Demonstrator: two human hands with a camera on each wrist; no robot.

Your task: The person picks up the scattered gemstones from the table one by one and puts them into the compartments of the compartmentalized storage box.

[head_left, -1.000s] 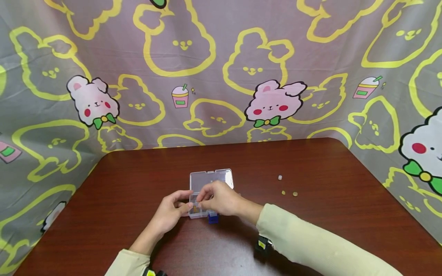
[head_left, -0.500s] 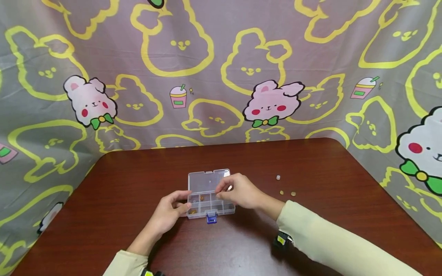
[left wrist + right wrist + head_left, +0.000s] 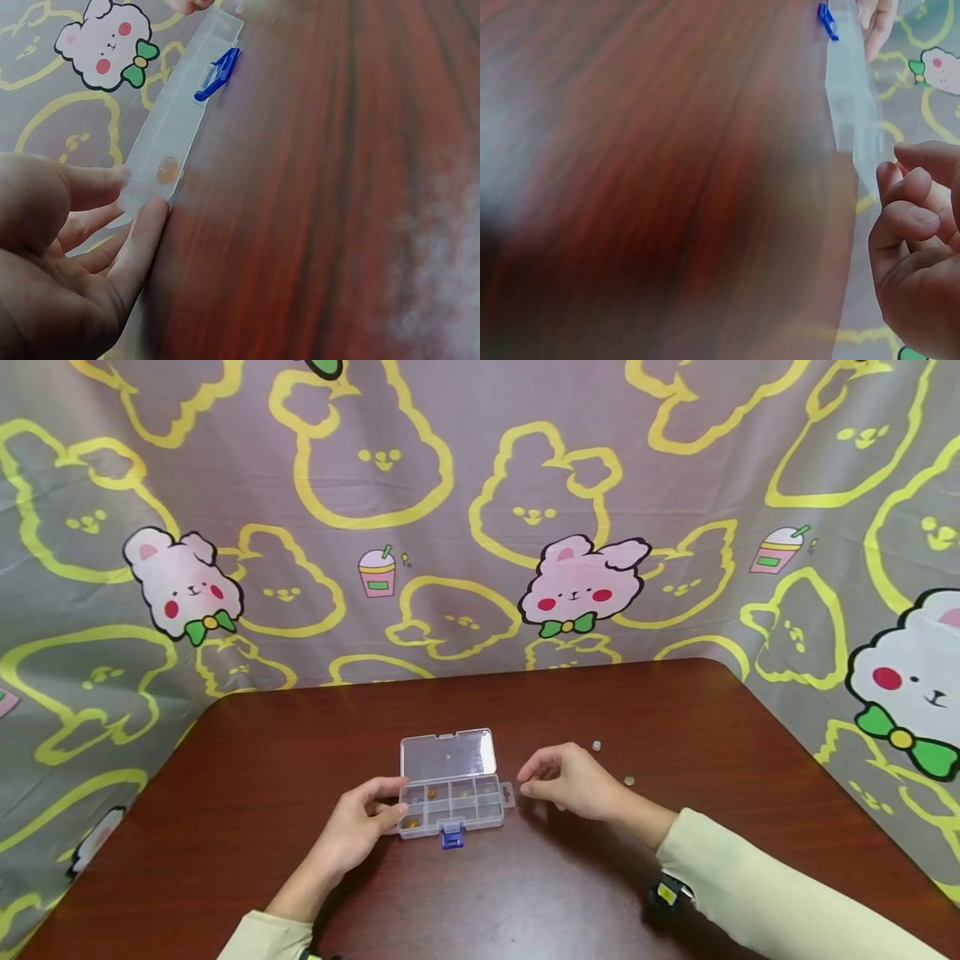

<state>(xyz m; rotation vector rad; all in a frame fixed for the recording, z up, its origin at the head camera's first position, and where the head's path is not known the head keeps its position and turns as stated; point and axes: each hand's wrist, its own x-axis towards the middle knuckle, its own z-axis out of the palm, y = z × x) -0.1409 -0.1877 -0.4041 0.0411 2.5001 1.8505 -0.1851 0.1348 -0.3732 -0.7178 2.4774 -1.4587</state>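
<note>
A clear plastic compartment box (image 3: 450, 814) stands with its lid (image 3: 447, 756) raised at the back and a blue latch (image 3: 452, 837) hanging at its front. My left hand (image 3: 362, 818) grips its left end between thumb and fingers. An amber bead (image 3: 167, 171) lies in the front left compartment. In the back row sit an orange-brown bead (image 3: 431, 793) and a small pale yellowish piece (image 3: 463, 792). Right of the box, my right hand (image 3: 573, 783) hovers over the table, fingers loosely bent, with nothing visible between them.
A small white bead (image 3: 596, 746) and a yellowish bead (image 3: 629, 781) lie on the brown table (image 3: 540, 893) beyond my right hand. A clear hanging tab (image 3: 507, 795) sticks out from the box's right end. Patterned cloth (image 3: 450, 510) hangs behind and at the sides.
My right hand has moved from over the box to the right, uncovering its compartments. It now hides one of the two yellowish beads. The left hand stays at the box's left end.
</note>
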